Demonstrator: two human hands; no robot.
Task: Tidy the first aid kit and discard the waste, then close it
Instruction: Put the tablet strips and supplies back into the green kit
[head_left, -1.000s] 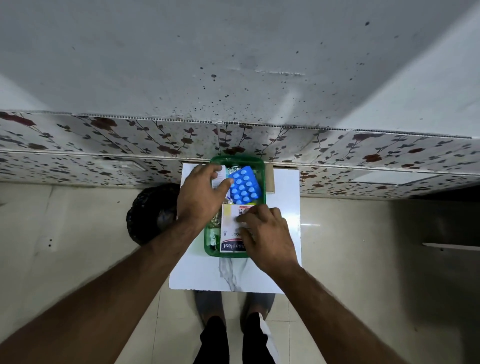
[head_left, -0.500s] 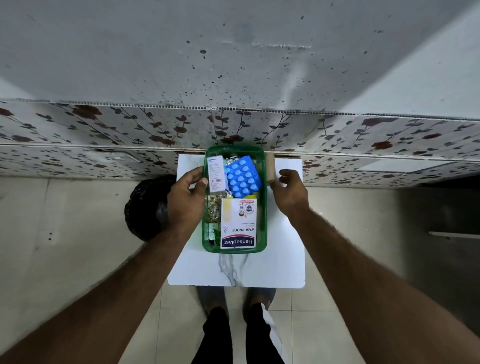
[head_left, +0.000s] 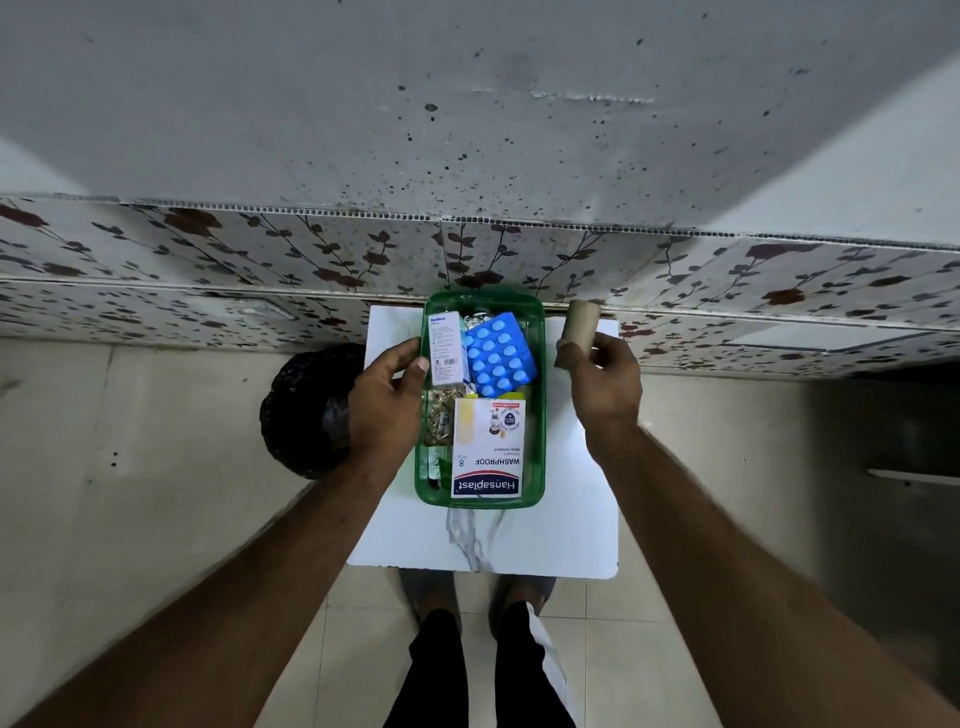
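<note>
At the far left, a round black bin lined with a dark plastic bag (head_left: 301, 410) stands on the tiled floor beside a small white marble-patterned table (head_left: 524, 540); the left forearm covers its right side. The left hand (head_left: 387, 402) rests at the left rim of the open green translucent plastic first aid box (head_left: 537, 415), which sits on the table against the flowered wall panel. Its fingers are loosely curled, thumb tip just beside a narrow white medicine carton (head_left: 445, 349); whether it grips anything I cannot tell. Below the carton lies a crinkled gold foil strip (head_left: 438, 423), its detail hard to make out. Next come a blue blister pack of tablets (head_left: 497, 353), tilted, and a white Hansaplast plaster box (head_left: 488, 449) at the near end. No lid shows. The right hand (head_left: 602, 384) is closed around a brown cardboard tube (head_left: 577, 332), held above the table's right side, its lower end hidden in the fingers.
</note>
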